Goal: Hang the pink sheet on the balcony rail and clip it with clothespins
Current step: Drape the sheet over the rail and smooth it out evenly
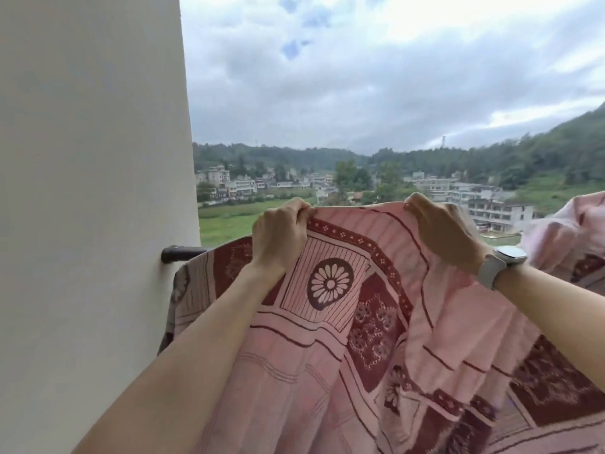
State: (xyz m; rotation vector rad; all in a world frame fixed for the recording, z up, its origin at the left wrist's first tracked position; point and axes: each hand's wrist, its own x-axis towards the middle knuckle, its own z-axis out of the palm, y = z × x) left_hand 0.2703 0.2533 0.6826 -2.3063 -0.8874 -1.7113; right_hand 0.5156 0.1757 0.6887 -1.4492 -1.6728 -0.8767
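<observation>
You're gripping the pink sheet (330, 339) — thin woven cloth, matt, with a fine ribbed weave and dark maroon printed patterns that look flat, not raised. It creases softly where your left hand (280, 237) and right hand (442, 231) bunch its edge. The rail (178, 253) end at the wall looks like dark metal with a dull sheen. The wall (91, 158) is painted plaster, smooth and matt. Your watch (509, 255) has a glossy face — its strap looks like matt grey rubber or silicone.
</observation>
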